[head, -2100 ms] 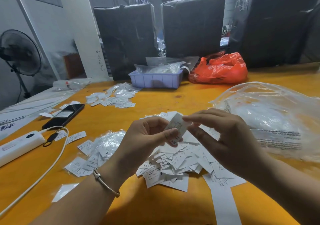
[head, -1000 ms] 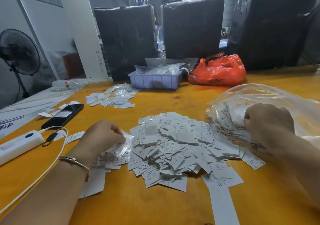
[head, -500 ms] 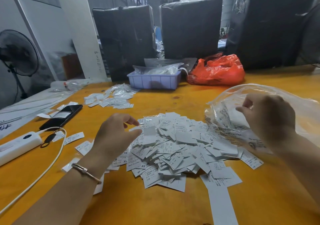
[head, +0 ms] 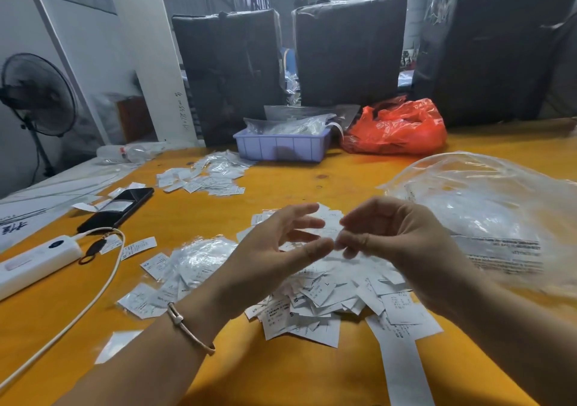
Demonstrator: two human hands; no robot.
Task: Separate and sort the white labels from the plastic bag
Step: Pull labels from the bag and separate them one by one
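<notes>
In the head view, both hands are raised over the middle of the frame, above a big pile of white labels (head: 324, 296) that lies on the yellow table (head: 281, 374). The left hand (head: 274, 249) is spread, its fingers straight and relaxed, the thumb reaching toward the right hand (head: 402, 243). The fingers of the right hand are curled and its fingertips (head: 346, 244) meet close to the left thumb; it seems to pinch something small and white there, but the blur does not let me tell for sure. A thin bracelet (head: 190, 330) sits on the left wrist. The clear plastic bag (head: 487, 205) lies at the right of the frame, just beside the pile. At lower left of the pile there is a smaller group of labels in clear sleeves (head: 184, 268). A second group of labels (head: 206, 177) lies in the upper middle, before a lilac tray (head: 281, 149) and an orange bag (head: 396, 130). At the left are a black phone (head: 118, 208), a white power strip (head: 34, 258) with its cable, and a standing fan (head: 37, 93) at the far left edge
</notes>
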